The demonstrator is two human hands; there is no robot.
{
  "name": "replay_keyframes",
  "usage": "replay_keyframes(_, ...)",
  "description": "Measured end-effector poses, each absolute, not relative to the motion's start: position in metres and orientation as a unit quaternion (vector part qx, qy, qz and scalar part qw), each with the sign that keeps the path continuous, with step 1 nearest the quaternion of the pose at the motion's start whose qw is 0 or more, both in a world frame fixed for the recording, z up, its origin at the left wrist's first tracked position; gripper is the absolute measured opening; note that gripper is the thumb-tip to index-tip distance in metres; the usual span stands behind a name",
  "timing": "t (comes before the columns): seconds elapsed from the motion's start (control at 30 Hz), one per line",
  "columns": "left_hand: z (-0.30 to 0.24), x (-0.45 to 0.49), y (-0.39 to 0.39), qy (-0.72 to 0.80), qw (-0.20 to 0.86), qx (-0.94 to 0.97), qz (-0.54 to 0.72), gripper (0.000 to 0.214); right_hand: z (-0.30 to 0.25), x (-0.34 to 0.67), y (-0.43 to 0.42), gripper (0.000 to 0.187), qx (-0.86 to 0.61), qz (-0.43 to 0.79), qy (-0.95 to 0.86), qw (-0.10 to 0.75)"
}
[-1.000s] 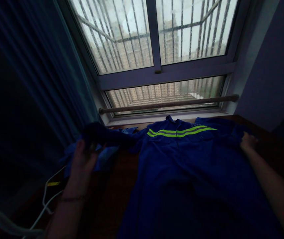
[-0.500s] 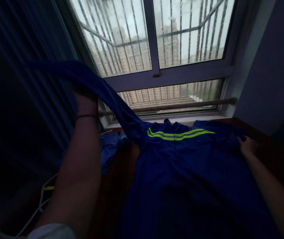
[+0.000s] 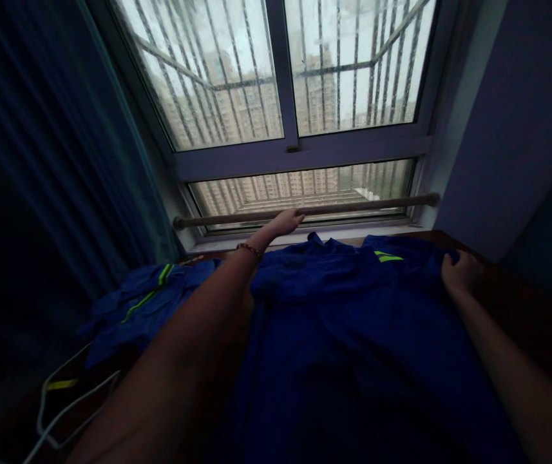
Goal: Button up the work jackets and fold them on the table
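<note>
A dark blue work jacket (image 3: 343,335) with a collar is spread out in front of me, its lower part deep in shadow. One sleeve (image 3: 299,264) lies folded across the chest and covers most of the yellow-green reflective band (image 3: 388,256). Over the collar side, close to the wooden rail, I see my left hand (image 3: 286,222) with its fingers drawn together and no cloth visible in them. At the jacket's right shoulder and sleeve, my right hand (image 3: 462,270) pinches the fabric.
Another blue garment (image 3: 145,296) with reflective strips lies to the left. White hangers (image 3: 58,412) with a yellow piece lie at the lower left. A round rail (image 3: 367,206) runs across the barred window (image 3: 237,77). A blue curtain (image 3: 63,129) hangs at the left.
My left hand has swung from the far left to the middle. The sleeve it held up in the air now lies across the jacket's chest. My right hand keeps its grip.
</note>
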State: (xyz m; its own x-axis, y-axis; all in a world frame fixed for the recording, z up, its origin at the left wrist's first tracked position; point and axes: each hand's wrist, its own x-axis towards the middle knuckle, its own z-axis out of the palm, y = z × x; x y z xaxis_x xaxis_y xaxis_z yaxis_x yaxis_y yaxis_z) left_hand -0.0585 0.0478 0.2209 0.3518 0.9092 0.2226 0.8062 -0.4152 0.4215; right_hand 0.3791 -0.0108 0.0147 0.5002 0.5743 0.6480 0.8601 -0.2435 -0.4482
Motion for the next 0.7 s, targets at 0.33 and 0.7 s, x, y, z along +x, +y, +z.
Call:
replay_keyframes(0.33, 0.039, -0.137, -0.027, 0.584, 0.03, 0.789, 0.19, 0.045, 0.016, 0.211, -0.024, 0.043, -0.637, -0.075, -0.728, 0.243)
replay_keyframes(0.7, 0.047, -0.216, -0.041, 0.677, 0.08, 0.727, 0.089, 0.041, 0.006, 0.184, -0.059, 0.051, -0.673, 0.053, -0.674, 0.298)
